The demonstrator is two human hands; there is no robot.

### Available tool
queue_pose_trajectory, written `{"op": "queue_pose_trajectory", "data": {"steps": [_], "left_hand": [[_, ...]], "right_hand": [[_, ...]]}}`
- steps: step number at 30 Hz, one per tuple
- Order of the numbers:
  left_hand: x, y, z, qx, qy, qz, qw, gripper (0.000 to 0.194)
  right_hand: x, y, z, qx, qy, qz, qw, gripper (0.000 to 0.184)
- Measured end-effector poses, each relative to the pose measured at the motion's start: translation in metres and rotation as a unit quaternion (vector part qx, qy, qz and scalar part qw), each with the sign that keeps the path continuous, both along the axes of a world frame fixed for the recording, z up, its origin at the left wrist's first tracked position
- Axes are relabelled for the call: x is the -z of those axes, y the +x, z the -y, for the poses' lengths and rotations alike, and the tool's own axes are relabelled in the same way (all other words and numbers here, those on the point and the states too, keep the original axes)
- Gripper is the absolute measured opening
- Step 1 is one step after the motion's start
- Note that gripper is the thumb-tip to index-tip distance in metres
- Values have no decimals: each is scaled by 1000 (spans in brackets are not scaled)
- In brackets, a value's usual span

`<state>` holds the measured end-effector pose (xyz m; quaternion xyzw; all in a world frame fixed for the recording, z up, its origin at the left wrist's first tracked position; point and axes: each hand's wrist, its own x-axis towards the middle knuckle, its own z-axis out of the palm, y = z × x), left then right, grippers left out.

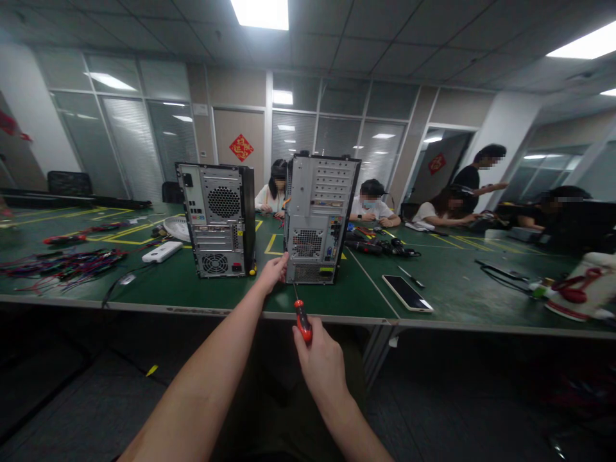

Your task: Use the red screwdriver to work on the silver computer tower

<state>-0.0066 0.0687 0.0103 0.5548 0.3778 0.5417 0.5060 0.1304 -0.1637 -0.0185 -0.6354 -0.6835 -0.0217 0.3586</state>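
Note:
A computer tower stands upright on the green table, its grey back panel with vents and ports facing me. My left hand grips its lower left edge, the fingers partly hidden along the side. In my right hand, fingers wrapped round its handle, is a red and black screwdriver. Its shaft points up and away, with the tip at the bottom left corner of the back panel. Whether the tip sits in a screw is too small to tell. A second computer tower stands to the left, also back towards me.
Left on the green table lie a white power bank-like box, a heap of coloured wires and a white round basket. To the right are a phone, a thin tool and black power tools. Several people sit beyond.

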Motion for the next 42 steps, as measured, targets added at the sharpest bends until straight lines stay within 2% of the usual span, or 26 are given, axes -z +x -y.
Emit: {"op": "queue_pose_trajectory", "data": {"steps": [7, 16, 21, 27, 33, 36, 42], "left_hand": [[2, 0, -2, -1, 5, -1, 1000, 74], [2, -1, -3, 2, 5, 1, 1000, 76], [2, 0, -3, 1, 5, 1, 1000, 75], [1, 1, -2, 1, 6, 5, 1000, 76], [1, 0, -1, 2, 5, 2, 1000, 71], [2, 0, -2, 0, 8, -3, 1000, 70], [2, -1, -2, 0, 10, -7, 1000, 71]], "right_hand": [[1, 2, 0, 11, 10, 44, 999, 19], [4, 5, 1, 32, 76, 116, 990, 43], [3, 1, 2, 16, 63, 90, 994, 42], [4, 0, 0, -16, 54, 41, 998, 31], [3, 2, -3, -13, -1, -32, 999, 27], [3, 1, -2, -7, 17, -9, 1000, 25], [2, 3, 2, 10, 61, 83, 995, 37]]}}
